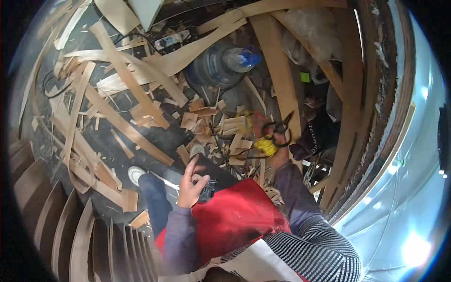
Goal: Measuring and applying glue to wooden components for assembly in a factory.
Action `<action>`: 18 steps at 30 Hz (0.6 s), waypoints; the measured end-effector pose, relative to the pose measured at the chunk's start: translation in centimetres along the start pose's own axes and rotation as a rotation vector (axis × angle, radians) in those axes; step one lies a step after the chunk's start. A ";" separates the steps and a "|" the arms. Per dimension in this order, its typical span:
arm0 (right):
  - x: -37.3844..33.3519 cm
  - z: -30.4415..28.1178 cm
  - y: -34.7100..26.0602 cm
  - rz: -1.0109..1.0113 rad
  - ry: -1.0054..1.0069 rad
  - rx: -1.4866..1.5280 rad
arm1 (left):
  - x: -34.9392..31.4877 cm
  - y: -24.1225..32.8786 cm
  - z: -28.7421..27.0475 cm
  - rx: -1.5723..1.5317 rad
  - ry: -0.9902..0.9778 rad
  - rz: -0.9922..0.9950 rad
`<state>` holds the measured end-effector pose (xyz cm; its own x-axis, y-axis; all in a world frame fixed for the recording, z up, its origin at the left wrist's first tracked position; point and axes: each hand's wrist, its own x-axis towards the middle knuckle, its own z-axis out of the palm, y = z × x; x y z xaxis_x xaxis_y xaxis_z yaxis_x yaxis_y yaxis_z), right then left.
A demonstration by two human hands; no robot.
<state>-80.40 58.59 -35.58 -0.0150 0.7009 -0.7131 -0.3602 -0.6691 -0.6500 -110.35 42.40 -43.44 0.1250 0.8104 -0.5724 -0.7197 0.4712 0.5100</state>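
My right hand is raised over the scrap-covered floor and closed around dark scissors, their blades pointing up and to the right. Bright yellow wrapping or a yellow bundle sits at the same grip; whether it is part of the scissors I cannot tell. Motion blurs a yellow and red patch just beyond it. My left hand hovers left of the red apron, its index finger and thumb stretched apart. Beside that palm is a small dark object, too unclear to name and seemingly not gripped.
Long wood veneer strips and small offcuts lie over the dark floor. A big blue water bottle and a power strip are ahead. Curved wooden sheets stand in a row at left. A wooden frame rises at right.
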 end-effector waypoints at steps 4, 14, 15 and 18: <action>5.3 -3.8 -7.4 -0.369 0.060 0.055 | 1.4 -0.2 -0.2 0.064 -0.028 -0.033; 20.9 -13.4 -17.9 -0.695 0.410 -0.495 | 3.5 -0.2 1.2 0.034 -0.067 -0.070; 21.5 -14.0 -18.2 -0.642 0.404 -0.346 | 3.7 -0.3 1.2 -0.002 -0.042 -0.064; 21.9 -14.4 -18.8 -0.552 0.416 -0.341 | 3.9 -0.2 1.0 -0.089 -0.020 -0.106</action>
<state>-60.53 83.01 -42.78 0.4600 0.8497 -0.2577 0.0952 -0.3357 -0.9371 -109.04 45.83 -45.12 0.2160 0.7649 -0.6068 -0.7592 0.5224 0.3882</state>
